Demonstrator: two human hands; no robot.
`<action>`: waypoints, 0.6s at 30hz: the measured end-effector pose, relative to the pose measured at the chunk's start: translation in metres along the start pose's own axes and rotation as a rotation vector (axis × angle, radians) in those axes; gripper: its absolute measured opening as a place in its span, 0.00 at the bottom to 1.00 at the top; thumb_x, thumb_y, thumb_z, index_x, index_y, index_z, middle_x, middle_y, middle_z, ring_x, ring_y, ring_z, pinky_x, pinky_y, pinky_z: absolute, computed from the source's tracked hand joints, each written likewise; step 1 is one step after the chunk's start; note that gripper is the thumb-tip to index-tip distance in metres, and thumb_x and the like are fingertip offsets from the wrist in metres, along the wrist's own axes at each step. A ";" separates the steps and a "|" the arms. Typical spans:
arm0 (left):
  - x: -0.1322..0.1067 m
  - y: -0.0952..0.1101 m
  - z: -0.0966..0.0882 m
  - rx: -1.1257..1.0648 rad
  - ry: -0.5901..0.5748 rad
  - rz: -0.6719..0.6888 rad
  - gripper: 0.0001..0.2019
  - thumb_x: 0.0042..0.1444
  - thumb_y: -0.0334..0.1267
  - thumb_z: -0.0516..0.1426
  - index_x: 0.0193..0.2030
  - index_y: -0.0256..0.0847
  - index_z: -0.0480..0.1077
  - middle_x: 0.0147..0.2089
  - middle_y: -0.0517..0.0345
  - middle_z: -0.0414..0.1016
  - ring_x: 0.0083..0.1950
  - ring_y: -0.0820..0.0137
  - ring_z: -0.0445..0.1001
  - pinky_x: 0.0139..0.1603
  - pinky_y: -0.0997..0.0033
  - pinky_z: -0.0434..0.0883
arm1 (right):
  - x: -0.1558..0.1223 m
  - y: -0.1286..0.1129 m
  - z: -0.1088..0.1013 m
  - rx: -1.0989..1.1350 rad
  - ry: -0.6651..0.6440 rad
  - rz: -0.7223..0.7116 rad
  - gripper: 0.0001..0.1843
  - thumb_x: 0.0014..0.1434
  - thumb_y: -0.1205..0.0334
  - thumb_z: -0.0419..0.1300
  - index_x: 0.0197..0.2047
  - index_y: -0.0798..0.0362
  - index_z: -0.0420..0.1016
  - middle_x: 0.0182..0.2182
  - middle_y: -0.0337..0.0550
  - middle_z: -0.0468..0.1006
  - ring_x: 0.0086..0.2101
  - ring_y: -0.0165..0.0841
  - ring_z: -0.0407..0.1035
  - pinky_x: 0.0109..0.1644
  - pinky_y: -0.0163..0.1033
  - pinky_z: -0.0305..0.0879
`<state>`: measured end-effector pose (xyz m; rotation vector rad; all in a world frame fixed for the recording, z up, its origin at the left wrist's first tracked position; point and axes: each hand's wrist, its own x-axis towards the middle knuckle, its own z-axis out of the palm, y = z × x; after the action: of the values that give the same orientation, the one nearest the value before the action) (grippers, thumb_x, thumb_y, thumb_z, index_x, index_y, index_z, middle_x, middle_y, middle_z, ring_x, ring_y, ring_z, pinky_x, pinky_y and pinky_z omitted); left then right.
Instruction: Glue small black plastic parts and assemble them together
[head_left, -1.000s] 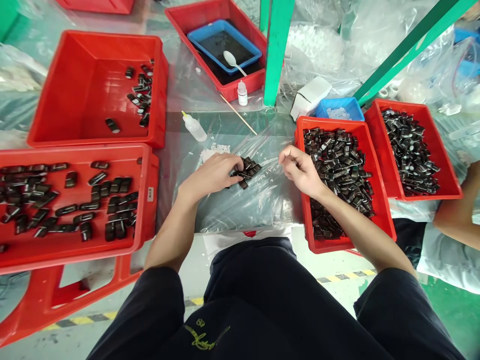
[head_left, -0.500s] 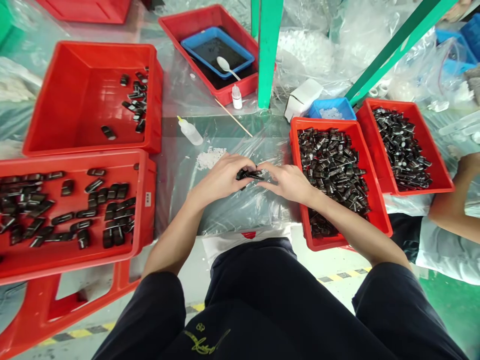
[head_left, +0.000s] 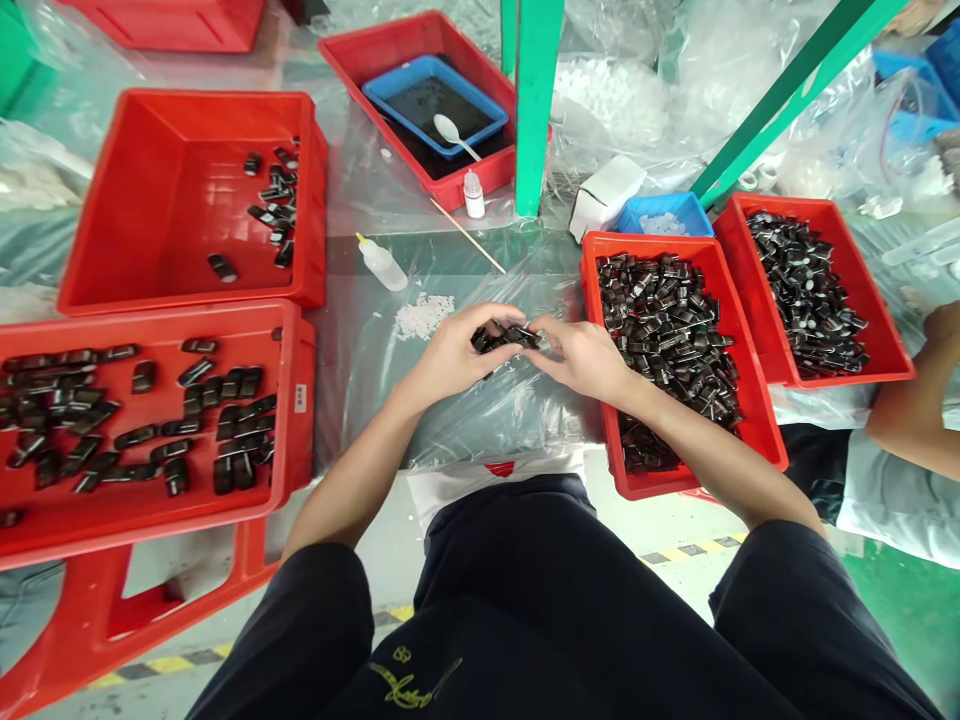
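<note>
Over the middle of the plastic-covered table, my left hand (head_left: 456, 352) is closed around a small bunch of shiny black parts (head_left: 501, 337), thumb below and fingers above. My right hand (head_left: 586, 358) meets it from the right, its thumb and forefinger closed on the right end of the bunch. Which single part the right fingertips grip is too small to make out. Just left of my left hand lies a pile of small white pieces (head_left: 424, 316). A squeeze bottle (head_left: 382, 264) with a yellow tip lies behind that pile.
Red bins of black parts stand at right (head_left: 757, 420) and far right (head_left: 892, 350); two more red bins (head_left: 191, 200) (head_left: 296, 440) stand left. Behind are a small white bottle (head_left: 474, 196), thin stick (head_left: 469, 236), blue tray (head_left: 427, 68) and green post (head_left: 534, 110). A co-worker's arm (head_left: 911, 400) shows right.
The bunch of black parts looks more spread between my hands, and my left fingers have opened slightly around it. My right fingertips have shifted a little to the right. The view has moved slightly.
</note>
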<state>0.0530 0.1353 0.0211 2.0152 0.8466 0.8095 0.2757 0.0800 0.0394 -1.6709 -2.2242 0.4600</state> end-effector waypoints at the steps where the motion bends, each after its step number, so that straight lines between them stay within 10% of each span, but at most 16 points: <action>1: 0.001 -0.002 0.002 -0.004 0.025 -0.005 0.17 0.63 0.46 0.64 0.56 0.42 0.76 0.51 0.52 0.83 0.45 0.65 0.78 0.51 0.63 0.76 | 0.000 0.003 -0.003 0.039 0.029 0.004 0.15 0.70 0.52 0.65 0.54 0.51 0.79 0.26 0.37 0.75 0.26 0.34 0.69 0.34 0.37 0.54; 11: 0.002 -0.016 0.041 0.621 -0.295 0.250 0.13 0.72 0.35 0.54 0.51 0.38 0.81 0.52 0.40 0.83 0.58 0.50 0.77 0.57 0.52 0.71 | 0.004 0.016 0.000 0.316 0.135 -0.010 0.16 0.68 0.47 0.65 0.48 0.52 0.77 0.23 0.29 0.62 0.23 0.29 0.54 0.33 0.36 0.55; 18: 0.005 -0.017 0.049 0.649 -0.306 0.269 0.11 0.71 0.34 0.56 0.47 0.39 0.81 0.48 0.42 0.84 0.57 0.50 0.78 0.55 0.52 0.71 | 0.003 0.017 0.001 0.368 0.136 -0.010 0.19 0.68 0.44 0.64 0.47 0.52 0.76 0.21 0.28 0.61 0.23 0.29 0.52 0.32 0.37 0.54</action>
<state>0.0890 0.1270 -0.0155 2.7819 0.7222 0.3603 0.2892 0.0878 0.0312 -1.4517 -1.9111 0.6835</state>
